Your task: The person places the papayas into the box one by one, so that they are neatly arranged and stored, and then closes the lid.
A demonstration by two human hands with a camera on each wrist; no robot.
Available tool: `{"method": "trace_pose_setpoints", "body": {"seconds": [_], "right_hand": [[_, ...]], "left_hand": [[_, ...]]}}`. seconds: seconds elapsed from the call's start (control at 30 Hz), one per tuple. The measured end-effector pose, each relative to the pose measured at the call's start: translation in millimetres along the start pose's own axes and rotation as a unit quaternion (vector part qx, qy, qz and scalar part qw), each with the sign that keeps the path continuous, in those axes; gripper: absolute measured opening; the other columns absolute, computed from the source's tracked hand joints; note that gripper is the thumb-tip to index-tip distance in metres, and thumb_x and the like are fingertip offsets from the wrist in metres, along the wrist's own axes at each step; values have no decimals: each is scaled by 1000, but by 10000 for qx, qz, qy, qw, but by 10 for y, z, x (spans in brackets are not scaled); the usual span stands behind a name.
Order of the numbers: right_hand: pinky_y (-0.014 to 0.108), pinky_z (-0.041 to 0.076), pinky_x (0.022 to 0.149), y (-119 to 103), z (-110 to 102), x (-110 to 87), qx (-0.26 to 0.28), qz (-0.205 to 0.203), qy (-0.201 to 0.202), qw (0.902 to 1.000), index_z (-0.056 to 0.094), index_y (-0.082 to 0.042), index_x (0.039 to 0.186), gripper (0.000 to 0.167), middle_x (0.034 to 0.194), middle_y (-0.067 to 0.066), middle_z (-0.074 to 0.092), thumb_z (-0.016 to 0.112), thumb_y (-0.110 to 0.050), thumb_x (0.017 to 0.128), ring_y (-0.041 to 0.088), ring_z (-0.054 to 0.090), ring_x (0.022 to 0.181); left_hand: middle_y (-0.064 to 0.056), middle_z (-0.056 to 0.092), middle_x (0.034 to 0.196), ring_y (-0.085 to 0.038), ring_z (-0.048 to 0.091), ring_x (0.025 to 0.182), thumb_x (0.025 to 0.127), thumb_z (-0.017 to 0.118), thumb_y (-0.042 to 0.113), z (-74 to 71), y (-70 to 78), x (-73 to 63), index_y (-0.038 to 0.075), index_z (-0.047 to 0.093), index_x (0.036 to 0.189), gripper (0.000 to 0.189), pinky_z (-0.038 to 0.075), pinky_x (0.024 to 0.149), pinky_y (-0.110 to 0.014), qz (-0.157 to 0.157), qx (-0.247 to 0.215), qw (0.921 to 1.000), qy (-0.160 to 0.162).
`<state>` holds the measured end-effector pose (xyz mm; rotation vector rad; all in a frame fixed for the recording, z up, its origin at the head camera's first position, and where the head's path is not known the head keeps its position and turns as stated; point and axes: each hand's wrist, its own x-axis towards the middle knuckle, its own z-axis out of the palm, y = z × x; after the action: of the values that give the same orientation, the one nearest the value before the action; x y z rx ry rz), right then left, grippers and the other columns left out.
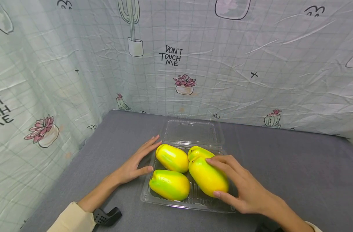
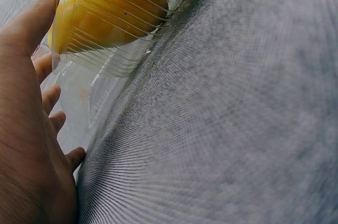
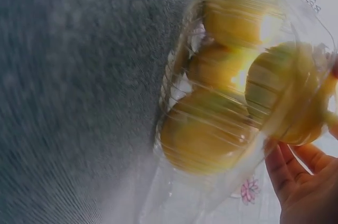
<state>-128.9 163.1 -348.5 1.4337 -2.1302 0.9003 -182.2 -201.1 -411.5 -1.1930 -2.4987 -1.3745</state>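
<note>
A clear plastic clamshell container (image 1: 188, 205) holds yellow-green mangoes. My right hand (image 1: 244, 188) grips one mango (image 1: 208, 180) from its right side, thumb at the near end and fingers at the far end. In the right wrist view, that mango (image 3: 282, 94) sits higher than the others, above the right part of the container. Partly hidden behind it is another mango (image 1: 198, 151). Two more lie on the left, a far mango (image 1: 171, 158) and a near mango (image 1: 170, 185). With fingers spread, my left hand (image 1: 131, 167) rests against the container's left side.
The container's transparent lid (image 1: 190, 132) lies folded back, away from me. A grey cloth (image 1: 286, 167) covers the table. Behind and to the left hangs a printed curtain (image 1: 228, 64). A black strap piece (image 1: 108, 217) is at my left cuff.
</note>
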Motion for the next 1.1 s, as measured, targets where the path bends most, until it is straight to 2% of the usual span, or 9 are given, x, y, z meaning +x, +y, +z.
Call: {"method": "trace_pose_setpoints", "body": {"seconds": [0.2,0.47,0.87,1.1], "right_hand": [[22,36,100,-12,48,-20,-10,5,-42,10000,47,4,135,60,128,14,49,59,-38,94,24,49,113],[25,39,96,26,82,-61,23,-20,-89,10000,48,3,136,62,129,13,49,66,-34,89,23,48,113],[24,37,98,40,105,-62,153,-166,-183,9996,48,4,135,63,128,14,49,69,-29,86,23,48,112],[30,45,87,51,112,-109,116,-14,-373,9992,46,2,137,65,130,10,48,69,-28,85,20,47,112]], "left_hand": [[-8,11,159,-34,3,145,94,49,57,-1,-3,1,15,26,152,76,8,105,-68,21,-13,10000,-4],[-8,11,159,-37,4,144,94,49,56,-3,2,0,16,26,153,75,8,104,-68,-8,-24,10000,-20],[-7,11,160,-34,4,145,93,49,57,-10,1,0,16,26,153,75,8,105,-68,-22,14,10000,-30],[-9,12,159,-31,5,145,93,48,59,-6,-8,0,14,27,152,78,9,106,-67,50,42,10000,-2]]}}
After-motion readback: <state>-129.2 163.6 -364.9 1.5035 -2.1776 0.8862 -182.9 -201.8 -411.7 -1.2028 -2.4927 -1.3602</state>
